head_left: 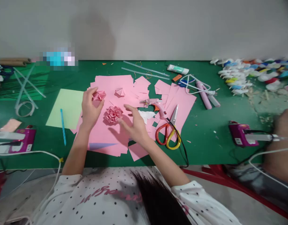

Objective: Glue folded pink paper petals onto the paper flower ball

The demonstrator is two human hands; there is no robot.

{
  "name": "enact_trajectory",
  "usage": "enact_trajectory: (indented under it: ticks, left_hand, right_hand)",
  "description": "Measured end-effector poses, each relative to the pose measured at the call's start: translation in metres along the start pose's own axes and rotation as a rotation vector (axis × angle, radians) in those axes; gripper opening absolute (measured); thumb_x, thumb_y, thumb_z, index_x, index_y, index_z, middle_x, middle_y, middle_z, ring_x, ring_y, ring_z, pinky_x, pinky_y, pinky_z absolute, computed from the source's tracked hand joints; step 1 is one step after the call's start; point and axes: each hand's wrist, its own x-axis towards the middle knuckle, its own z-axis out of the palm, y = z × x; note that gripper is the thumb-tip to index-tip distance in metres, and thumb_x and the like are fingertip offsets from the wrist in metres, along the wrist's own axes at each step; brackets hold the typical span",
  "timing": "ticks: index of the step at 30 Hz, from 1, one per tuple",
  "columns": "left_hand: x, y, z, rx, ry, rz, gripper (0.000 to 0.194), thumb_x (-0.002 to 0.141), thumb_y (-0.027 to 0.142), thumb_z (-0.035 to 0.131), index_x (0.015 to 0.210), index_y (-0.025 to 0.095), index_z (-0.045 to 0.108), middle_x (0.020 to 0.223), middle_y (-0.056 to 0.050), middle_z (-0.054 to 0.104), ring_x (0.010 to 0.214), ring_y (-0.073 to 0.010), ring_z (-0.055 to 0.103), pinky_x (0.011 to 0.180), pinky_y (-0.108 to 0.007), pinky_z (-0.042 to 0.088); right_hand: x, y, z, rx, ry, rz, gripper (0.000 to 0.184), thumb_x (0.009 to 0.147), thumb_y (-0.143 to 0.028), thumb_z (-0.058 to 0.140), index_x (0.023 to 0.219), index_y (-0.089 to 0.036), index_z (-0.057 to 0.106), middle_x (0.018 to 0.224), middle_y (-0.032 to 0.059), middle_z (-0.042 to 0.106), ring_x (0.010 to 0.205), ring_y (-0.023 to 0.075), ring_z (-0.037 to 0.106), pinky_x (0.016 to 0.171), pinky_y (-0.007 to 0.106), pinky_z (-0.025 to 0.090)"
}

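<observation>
My left hand (90,104) pinches a folded pink paper piece (100,95) between thumb and fingers. Just below and to the right of it, a round pink paper flower (113,114) made of many folded points rests on pink sheets (103,137). Beside the flower, my right hand (136,125) has its thumb and fingers spread; the thumb tip is close to the flower's edge, and I cannot tell whether they touch. A smaller folded pink piece (120,92) lies above the flower.
Right of my hands lie a pink glue gun (155,104) with a black cord and scissors (168,131) with red and yellow handles. Left are a green sheet (65,106) and a blue pen (63,126). Purple power boxes (244,134) stand at both sides. Another person's arm (281,143) is far right.
</observation>
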Motion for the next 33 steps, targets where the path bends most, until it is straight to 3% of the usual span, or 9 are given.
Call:
enact_trajectory:
  ticks: [2,4,7,13,17,21,25,29,33]
  left_hand:
    - [-0.006,-0.002,0.003,-0.051,0.055,-0.043,0.047,0.089,0.025,0.077,0.135,0.025,0.065,0.132,-0.009,0.069,0.122,-0.0236,0.067,0.105,-0.04,0.058]
    - [-0.01,-0.005,0.005,-0.122,0.082,-0.094,0.041,0.093,0.033,0.076,0.132,0.025,0.067,0.13,-0.008,0.069,0.123,-0.0227,0.067,0.103,-0.038,0.059]
    - [-0.014,-0.008,0.007,-0.223,0.12,-0.172,0.044,0.095,0.049,0.074,0.131,0.026,0.066,0.13,-0.009,0.069,0.124,-0.0234,0.068,0.104,-0.039,0.06]
    - [-0.014,-0.001,0.009,-0.412,0.221,-0.288,0.054,0.09,0.061,0.077,0.129,0.026,0.063,0.134,-0.01,0.068,0.127,-0.0242,0.068,0.106,-0.039,0.059]
    - [-0.014,0.004,0.012,-0.476,0.247,-0.347,0.055,0.089,0.062,0.078,0.127,0.027,0.062,0.127,-0.008,0.069,0.11,-0.0193,0.073,0.096,-0.034,0.06]
    - [-0.018,0.013,0.012,-0.53,0.259,-0.381,0.05,0.09,0.057,0.079,0.127,0.027,0.061,0.122,-0.006,0.07,0.103,-0.0174,0.074,0.095,-0.033,0.061]
    - [-0.025,0.039,-0.002,-0.547,0.227,-0.212,0.044,0.091,0.046,0.082,0.127,0.028,0.065,0.127,-0.006,0.071,0.115,-0.0191,0.073,0.097,-0.033,0.062]
    - [-0.032,0.067,-0.02,-0.496,-0.046,0.028,0.05,0.087,0.029,0.085,0.134,0.032,0.066,0.13,-0.004,0.073,0.125,-0.0224,0.073,0.109,-0.041,0.061]
    - [-0.036,0.071,-0.026,-0.25,-0.23,0.167,0.043,0.088,0.026,0.083,0.128,0.03,0.069,0.127,-0.004,0.078,0.122,-0.0229,0.075,0.106,-0.041,0.064]
  right_hand:
    - [0.007,0.005,0.015,0.004,-0.044,0.119,0.096,0.079,-0.061,0.085,0.156,-0.022,0.043,0.163,0.0226,0.051,0.151,0.0401,0.052,0.122,0.065,0.047]
    - [0.011,0.011,0.027,-0.006,-0.106,0.146,0.107,0.075,-0.059,0.089,0.161,-0.024,0.036,0.165,0.0213,0.049,0.153,0.0417,0.049,0.124,0.067,0.044]
    - [0.01,0.019,0.032,-0.027,-0.106,0.064,0.097,0.08,-0.056,0.085,0.159,-0.025,0.038,0.158,0.0198,0.056,0.148,0.0397,0.056,0.123,0.066,0.047]
    - [-0.004,0.026,0.017,0.0,0.088,-0.292,0.082,0.089,-0.045,0.078,0.158,-0.04,0.033,0.153,0.0125,0.057,0.145,0.0337,0.056,0.125,0.065,0.045]
    - [-0.01,0.019,0.014,0.322,0.08,-0.03,0.102,0.077,-0.061,0.086,0.159,-0.041,0.029,0.16,0.0115,0.047,0.152,0.034,0.049,0.126,0.063,0.045]
    - [-0.014,0.01,0.014,0.59,-0.058,0.179,0.102,0.073,-0.069,0.085,0.154,-0.037,0.033,0.157,0.0118,0.049,0.143,0.033,0.058,0.119,0.061,0.053]
    - [-0.013,0.005,0.016,0.434,-0.036,0.149,0.096,0.067,-0.062,0.091,0.143,-0.032,0.041,0.149,0.0116,0.052,0.142,0.0312,0.057,0.123,0.057,0.049]
    - [-0.011,0.009,0.02,0.245,-0.059,0.149,0.089,0.071,-0.056,0.089,0.142,-0.028,0.043,0.146,0.0136,0.056,0.142,0.0322,0.055,0.125,0.058,0.046]
    - [-0.008,0.013,0.021,0.142,-0.087,0.19,0.082,0.073,-0.048,0.087,0.142,-0.026,0.048,0.145,0.0155,0.061,0.136,0.0346,0.059,0.118,0.06,0.051]
